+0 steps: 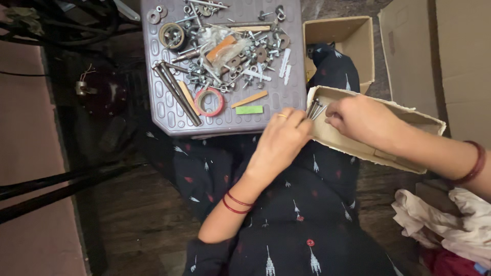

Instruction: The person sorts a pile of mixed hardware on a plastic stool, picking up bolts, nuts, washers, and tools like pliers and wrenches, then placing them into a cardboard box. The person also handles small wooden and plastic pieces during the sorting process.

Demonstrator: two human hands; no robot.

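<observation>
A person sits on a dark wooden floor, seen from above, legs covered in dark cloth printed with small white and red motifs. Nearest the viewer, the left forearm with red bangles rises from the lap. The left hand (279, 140) is closed around a small bundle of long metal nails (314, 109), pinching them near their lower ends so the shafts point up and to the right. The right hand (360, 121) comes in from the right, a dark bangle on its wrist; its fingertips gather just beside the nail tips, but whether they grip anything cannot be made out. Both hands meet over the near end of a shallow cardboard tray (335, 137) resting across the lap.

To do this well, the bundle seems to want a firm pinch with the heads kept level, so none slides loose, and the tray held steady beneath to catch anything that drops.

Beyond the hands stands a purple plastic stool (169, 110) strewn with bolts, washers, long metal rods (176, 93), a roll of red tape (209, 102) and a green strip (249, 109). Farther back sits an open cardboard box (353, 31). A pale crumpled cloth (445, 220) lies at lower right
</observation>
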